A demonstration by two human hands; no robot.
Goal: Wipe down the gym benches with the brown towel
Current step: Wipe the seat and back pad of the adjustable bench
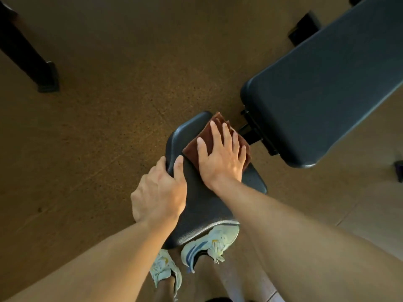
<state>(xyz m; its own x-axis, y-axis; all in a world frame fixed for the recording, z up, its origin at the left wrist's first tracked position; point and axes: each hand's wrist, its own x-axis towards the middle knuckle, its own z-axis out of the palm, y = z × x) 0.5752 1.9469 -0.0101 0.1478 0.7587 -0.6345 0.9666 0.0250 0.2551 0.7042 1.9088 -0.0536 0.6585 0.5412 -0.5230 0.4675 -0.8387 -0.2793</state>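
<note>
Fingers (226,136) of the right hand (220,158) are laid flat and spread on the brown towel (209,138), pressing it onto the far edge of the seat pad (202,203). Beyond it, the long back pad (327,83) of the desk is seen over the speckled floor (109,105). The seat pad's left edge is gripped by the curled left hand (159,192). The folded towel is judged soft and light, best pushed under a flat palm. No containers are seen.
</note>
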